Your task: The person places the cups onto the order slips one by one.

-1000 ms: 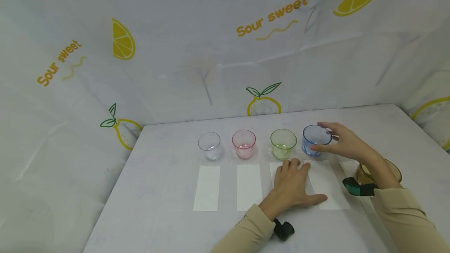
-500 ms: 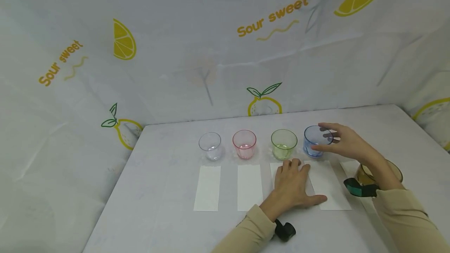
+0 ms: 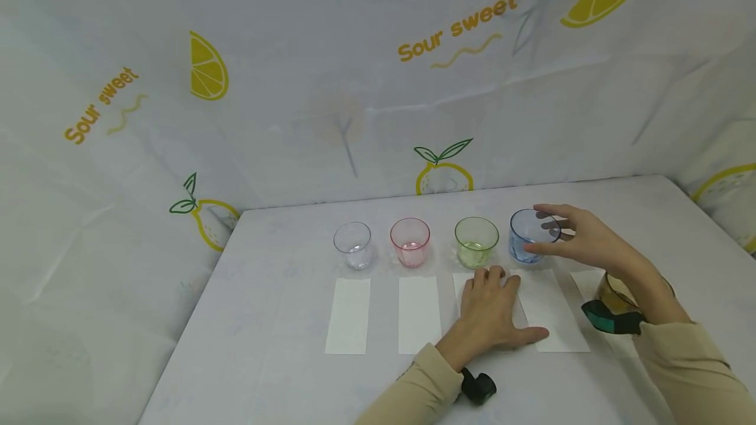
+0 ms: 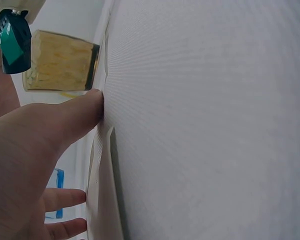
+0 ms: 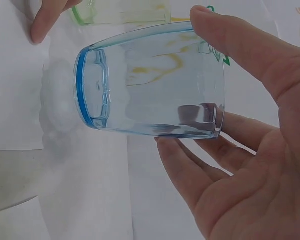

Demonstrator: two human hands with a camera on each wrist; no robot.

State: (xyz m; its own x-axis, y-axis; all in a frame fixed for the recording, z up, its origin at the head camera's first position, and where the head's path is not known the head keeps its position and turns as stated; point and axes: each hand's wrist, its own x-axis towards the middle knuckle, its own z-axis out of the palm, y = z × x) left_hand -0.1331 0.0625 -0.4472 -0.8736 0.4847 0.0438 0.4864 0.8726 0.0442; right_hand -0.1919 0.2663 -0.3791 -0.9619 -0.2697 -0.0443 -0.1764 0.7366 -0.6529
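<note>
In the head view, a blue drinking glass (image 3: 525, 251) stands upright at the right end of a row. My right hand (image 3: 590, 235) holds its side, thumb toward me and fingers behind. The right wrist view shows the thumb (image 5: 230, 37) and fingertips on opposite sides of the glass (image 5: 145, 80). My left hand (image 3: 490, 310) lies spread, palm down, over a white paper strip (image 3: 459, 287), its thumb over another strip (image 3: 555, 320). A paper edge (image 4: 107, 190) lifts slightly beside that hand in the left wrist view.
Clear (image 3: 357, 258), pink (image 3: 410, 254) and green (image 3: 474, 254) glasses stand left of the blue one. An amber glass (image 3: 611, 297) is partly hidden behind the right wrist. White strips (image 3: 347, 317) (image 3: 419, 313) lie before the glasses. A lemon-print cloth (image 3: 307, 84) hangs behind the table.
My right wrist and forearm have shifted slightly to the right, hiding more of the amber glass. The blue glass and left hand stay almost where they were.
</note>
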